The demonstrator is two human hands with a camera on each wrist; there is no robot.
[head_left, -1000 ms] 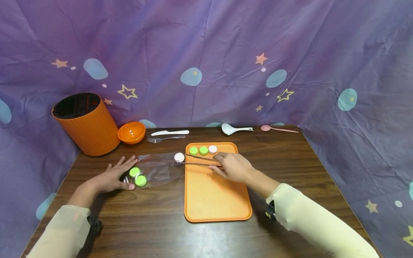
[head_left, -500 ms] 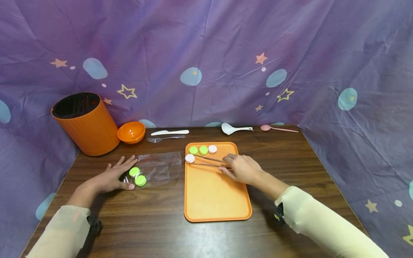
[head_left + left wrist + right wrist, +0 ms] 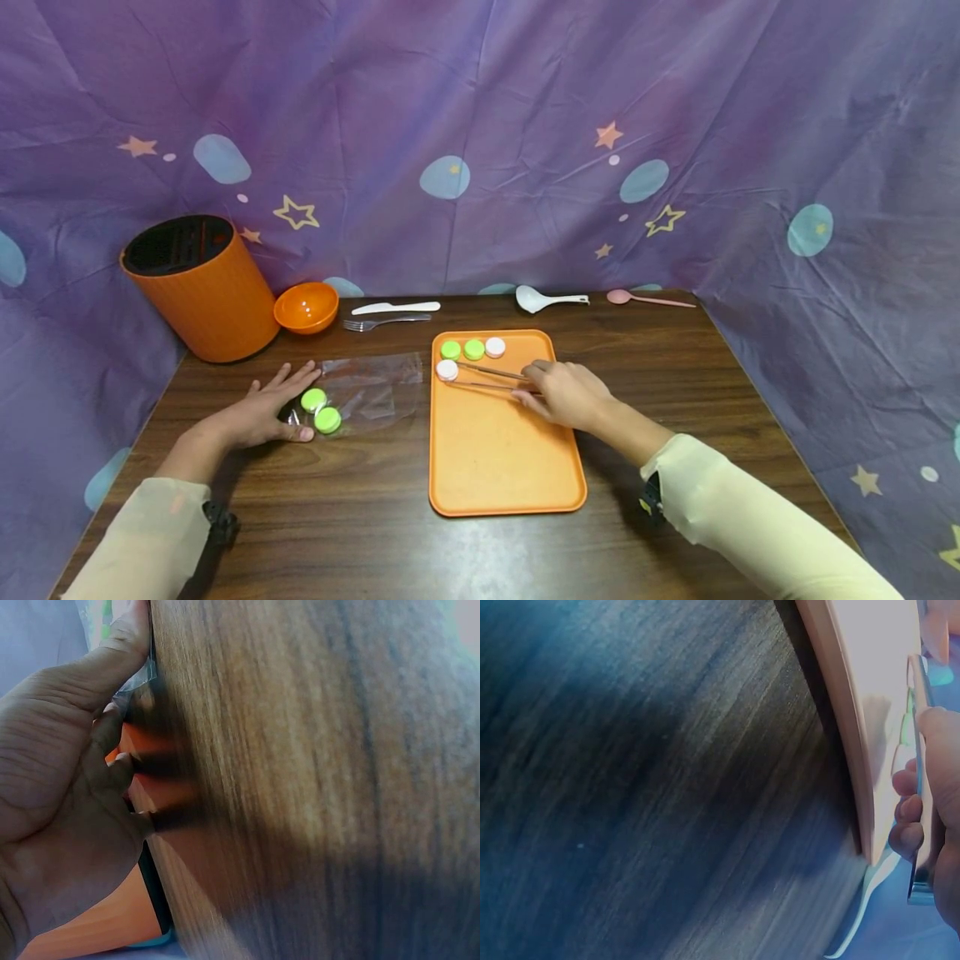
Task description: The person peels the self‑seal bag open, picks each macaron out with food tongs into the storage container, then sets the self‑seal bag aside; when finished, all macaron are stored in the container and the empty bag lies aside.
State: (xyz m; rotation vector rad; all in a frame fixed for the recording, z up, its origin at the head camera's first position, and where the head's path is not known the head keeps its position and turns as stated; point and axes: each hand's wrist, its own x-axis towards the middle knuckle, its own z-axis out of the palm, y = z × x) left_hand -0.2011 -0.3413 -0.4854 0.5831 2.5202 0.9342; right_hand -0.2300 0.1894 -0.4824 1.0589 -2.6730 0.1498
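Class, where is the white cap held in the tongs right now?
In the head view, the white cap is over the tray's far left corner, just below the two green caps.

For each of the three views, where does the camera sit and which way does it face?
Head: above the table, looking forward and down; both hands, left hand on the plastic bag, right hand holding tongs.
Left wrist: beside the left palm, facing the tabletop.
Right wrist: low, facing the orange tray; fingers show.
Head and right wrist share the tray.
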